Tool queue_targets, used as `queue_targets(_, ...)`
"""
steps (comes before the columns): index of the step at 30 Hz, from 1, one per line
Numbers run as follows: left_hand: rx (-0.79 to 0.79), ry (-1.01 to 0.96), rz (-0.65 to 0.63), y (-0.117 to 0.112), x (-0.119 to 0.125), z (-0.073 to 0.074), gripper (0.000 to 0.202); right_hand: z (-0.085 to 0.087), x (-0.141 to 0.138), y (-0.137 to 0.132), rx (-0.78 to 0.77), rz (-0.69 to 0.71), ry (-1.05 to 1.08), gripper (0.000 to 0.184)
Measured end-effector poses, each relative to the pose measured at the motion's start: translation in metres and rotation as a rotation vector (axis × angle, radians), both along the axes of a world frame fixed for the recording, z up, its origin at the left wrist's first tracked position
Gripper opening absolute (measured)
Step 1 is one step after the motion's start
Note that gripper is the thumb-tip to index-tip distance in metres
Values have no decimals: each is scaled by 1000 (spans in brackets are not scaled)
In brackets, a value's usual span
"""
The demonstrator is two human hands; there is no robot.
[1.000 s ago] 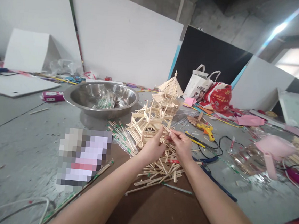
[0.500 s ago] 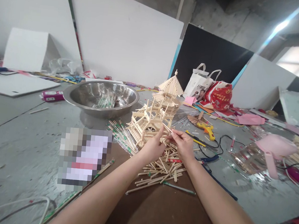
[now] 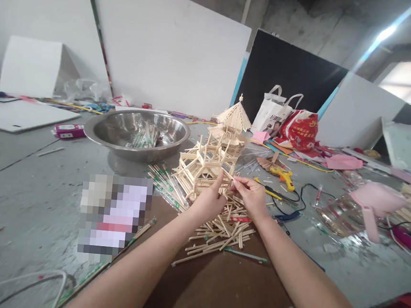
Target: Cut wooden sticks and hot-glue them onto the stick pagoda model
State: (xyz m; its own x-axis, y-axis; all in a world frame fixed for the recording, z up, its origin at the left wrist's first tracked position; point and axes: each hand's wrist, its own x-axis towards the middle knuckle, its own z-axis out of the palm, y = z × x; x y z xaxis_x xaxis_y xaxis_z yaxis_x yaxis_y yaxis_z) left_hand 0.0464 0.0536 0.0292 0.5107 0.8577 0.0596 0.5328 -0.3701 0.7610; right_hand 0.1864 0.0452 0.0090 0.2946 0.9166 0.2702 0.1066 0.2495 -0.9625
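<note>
A pagoda-like model of wooden sticks (image 3: 204, 166) stands in front of me, with a pointed stick roof (image 3: 234, 117) behind its open lower frame. My right hand (image 3: 251, 195) is closed in a pinch on a short wooden stick (image 3: 227, 174) at the model's near right side. Close beside it, my left hand (image 3: 209, 202) has its index finger raised, the tip at the stick's left end. The other left fingers are curled, and what they hold, if anything, is hidden. Beneath both hands lies a heap of loose wooden sticks (image 3: 220, 237) on a brown board (image 3: 197, 287).
Left of the model sits a steel basin (image 3: 133, 152) with wrapped sticks in it. More wrapped chopsticks (image 3: 167, 184) lie beside the model. To the right are a yellow glue gun (image 3: 283, 177), a cable and a clear jug with a pink lid (image 3: 378, 195). Bags (image 3: 299, 131) stand behind.
The view has shifted very slightly. Both hands stay in nearly the same place, with the short stick still pinched in my right hand.
</note>
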Motion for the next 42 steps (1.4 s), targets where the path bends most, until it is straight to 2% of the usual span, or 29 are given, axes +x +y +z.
queue_targets(15, 113, 62, -7, 0, 2, -6, 69, -3, 2, 1, -11, 25, -27, 28)
queue_targets(42, 91, 45, 15, 1, 3, -7, 71, -1, 6, 3, 1, 36, -134, 28)
